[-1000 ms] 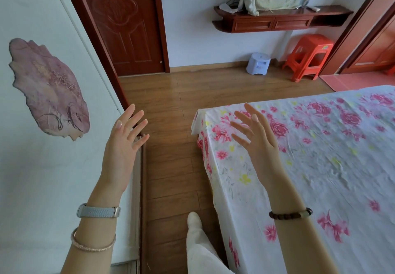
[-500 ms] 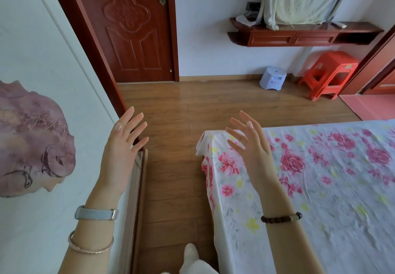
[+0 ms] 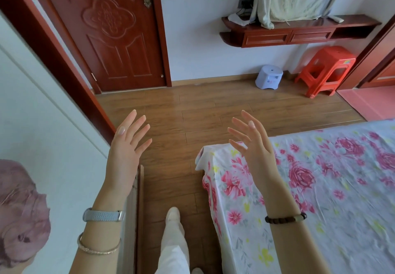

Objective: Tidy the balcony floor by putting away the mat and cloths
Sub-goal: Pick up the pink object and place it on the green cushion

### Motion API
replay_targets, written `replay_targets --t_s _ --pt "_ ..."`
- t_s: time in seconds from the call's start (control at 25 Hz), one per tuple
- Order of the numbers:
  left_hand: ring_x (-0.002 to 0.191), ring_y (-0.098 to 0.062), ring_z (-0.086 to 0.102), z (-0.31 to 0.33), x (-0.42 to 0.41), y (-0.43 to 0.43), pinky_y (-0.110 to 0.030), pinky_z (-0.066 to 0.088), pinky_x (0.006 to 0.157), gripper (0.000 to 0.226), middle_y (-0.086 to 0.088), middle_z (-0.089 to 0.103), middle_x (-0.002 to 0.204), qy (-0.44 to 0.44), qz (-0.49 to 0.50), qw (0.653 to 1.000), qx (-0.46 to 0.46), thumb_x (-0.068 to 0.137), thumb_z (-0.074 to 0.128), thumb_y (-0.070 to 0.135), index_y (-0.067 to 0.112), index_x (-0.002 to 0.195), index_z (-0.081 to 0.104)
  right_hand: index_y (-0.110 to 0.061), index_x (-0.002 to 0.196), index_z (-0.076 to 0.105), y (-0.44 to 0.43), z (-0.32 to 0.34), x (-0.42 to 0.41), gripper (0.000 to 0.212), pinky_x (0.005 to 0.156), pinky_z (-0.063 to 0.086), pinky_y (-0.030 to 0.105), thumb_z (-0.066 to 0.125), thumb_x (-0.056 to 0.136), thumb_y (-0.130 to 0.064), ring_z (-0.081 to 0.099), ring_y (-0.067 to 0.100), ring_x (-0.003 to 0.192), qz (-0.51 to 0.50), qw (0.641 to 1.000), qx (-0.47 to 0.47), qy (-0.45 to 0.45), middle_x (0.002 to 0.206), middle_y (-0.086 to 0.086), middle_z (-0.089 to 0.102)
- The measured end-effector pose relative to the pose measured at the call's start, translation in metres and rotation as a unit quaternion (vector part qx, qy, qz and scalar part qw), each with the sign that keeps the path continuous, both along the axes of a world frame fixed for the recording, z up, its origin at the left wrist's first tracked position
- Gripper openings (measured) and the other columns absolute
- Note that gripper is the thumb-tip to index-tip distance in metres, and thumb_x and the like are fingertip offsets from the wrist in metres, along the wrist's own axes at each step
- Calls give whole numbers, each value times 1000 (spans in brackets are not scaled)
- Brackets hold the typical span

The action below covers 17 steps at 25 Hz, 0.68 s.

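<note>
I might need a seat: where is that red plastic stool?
The red plastic stool stands on the floor, far right, under the wall-mounted wooden shelf, beside the small pale blue stool.

Legible text: none.
Red stool: small sticker on the seat edge, print too small to read.
Small stool: blue mark on the front, unreadable.

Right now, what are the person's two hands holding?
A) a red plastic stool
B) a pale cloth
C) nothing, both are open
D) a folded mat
C: the left hand and right hand are both raised with fingers spread, empty, above the brown wooden plank floor.
</note>
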<state>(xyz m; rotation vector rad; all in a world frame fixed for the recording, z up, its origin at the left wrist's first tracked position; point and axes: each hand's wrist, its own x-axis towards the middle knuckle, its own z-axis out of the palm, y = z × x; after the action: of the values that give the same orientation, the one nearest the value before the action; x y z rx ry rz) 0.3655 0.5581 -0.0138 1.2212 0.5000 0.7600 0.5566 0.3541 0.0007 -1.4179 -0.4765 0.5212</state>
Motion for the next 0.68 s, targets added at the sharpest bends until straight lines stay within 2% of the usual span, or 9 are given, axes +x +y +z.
replay_targets --t_s 0.16,0.32,0.52,0.68 --pt "132 -14 50 -2 45 54 -46 37 111 54 5 51 145 13 -25 1000 2 98 31 48 27 147 38 -29 138 49 43 -2 32 38 104 48 45 39 103 -39 63 15 118 -36 999 -4 2 132 -3 62" --pt "132 -14 50 6 84 116 -40 40 107 78 5 52 144 7 -51 999 -10 82 53 69 27 146 39 -28 137 51 93 3 59 38 105 47 47 40 103 -40 63 17 119 -61 998 5 10 132 -2 63" --pt "132 -14 50 8 125 196 -44 37 110 51 4 52 144 -4 -69 997 -16 101 27 45 26 147 38 -27 138 51 156 6 92 38 106 46 49 39 103 -38 63 17 120 -87 996 13 15 133 -1 62" --pt "132 -13 49 8 152 243 -39 39 106 51 7 52 144 -5 -85 996 -25 99 28 46 29 145 40 -26 139 50 195 5 113 48 106 45 51 43 96 -47 63 18 120 -109 994 23 24 134 0 62"
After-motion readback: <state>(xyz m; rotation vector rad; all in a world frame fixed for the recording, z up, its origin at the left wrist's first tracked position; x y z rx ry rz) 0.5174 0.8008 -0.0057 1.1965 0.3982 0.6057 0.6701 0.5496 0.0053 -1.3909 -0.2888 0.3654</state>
